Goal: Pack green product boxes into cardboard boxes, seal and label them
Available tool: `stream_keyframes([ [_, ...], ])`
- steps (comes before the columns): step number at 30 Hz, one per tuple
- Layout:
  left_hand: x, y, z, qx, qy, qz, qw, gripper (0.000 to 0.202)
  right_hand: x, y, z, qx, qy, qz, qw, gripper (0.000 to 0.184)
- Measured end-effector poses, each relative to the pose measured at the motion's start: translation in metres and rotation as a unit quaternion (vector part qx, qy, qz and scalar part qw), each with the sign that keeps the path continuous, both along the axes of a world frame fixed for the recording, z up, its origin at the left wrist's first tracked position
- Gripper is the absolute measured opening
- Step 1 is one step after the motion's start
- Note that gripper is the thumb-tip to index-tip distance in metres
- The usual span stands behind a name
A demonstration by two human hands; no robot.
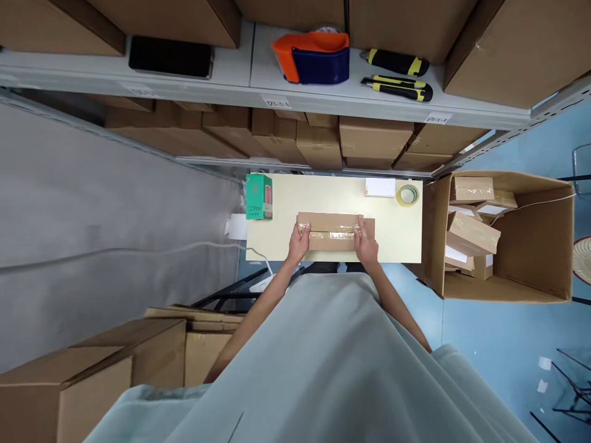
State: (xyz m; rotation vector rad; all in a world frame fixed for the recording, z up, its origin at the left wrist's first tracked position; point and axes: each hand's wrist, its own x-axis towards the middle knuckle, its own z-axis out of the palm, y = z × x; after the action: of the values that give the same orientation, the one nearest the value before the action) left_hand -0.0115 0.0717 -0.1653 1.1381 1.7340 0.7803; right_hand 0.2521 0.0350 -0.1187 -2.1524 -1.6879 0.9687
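A flat brown cardboard box [333,223] lies on a pale yellow table [397,237], with clear tape running along its top seam. My left hand [299,240] rests on the box's left end, fingers curled over the taped seam. My right hand [366,241] lies on the right part of the box, fingers stretched flat along the tape. Both hands press on the box lid.
A green carton [258,196], a white pad [380,187] and a tape roll [407,195] lie on the table. An open carton [530,271] of small parcels stands right. The shelf above holds a tape dispenser [314,56], two utility knives [399,75] and a phone [170,56]. Cardboard boxes [92,375] stack at lower left.
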Motion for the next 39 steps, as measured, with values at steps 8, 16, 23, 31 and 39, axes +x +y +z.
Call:
stream_keyframes([
  [8, 0.0, -0.002, -0.002, 0.008, -0.006, -0.01, 1.0, 0.077, -0.013, 0.017, -0.002, 0.037, -0.021, -0.059, 0.997, 0.058],
  [16, -0.001, -0.002, -0.008, 0.03, -0.05, -0.019, 0.998, 0.082, -0.015, 0.019, -0.001, 0.037, -0.038, -0.074, 0.996, 0.064],
  [23, -0.001, -0.003, -0.016, 0.037, -0.072, -0.017, 0.997, 0.076, -0.013, 0.019, -0.001, 0.047, -0.05, -0.077, 0.995, 0.068],
  [31, 0.0, -0.001, -0.014, 0.059, -0.089, -0.034, 0.994, 0.074, -0.012, 0.016, -0.004, 0.073, -0.041, -0.096, 0.992, 0.068],
  [39, 0.001, -0.002, -0.014, 0.064, -0.094, -0.033, 0.993, 0.071, -0.014, 0.016, 0.003, 0.071, -0.05, -0.098, 0.991, 0.065],
])
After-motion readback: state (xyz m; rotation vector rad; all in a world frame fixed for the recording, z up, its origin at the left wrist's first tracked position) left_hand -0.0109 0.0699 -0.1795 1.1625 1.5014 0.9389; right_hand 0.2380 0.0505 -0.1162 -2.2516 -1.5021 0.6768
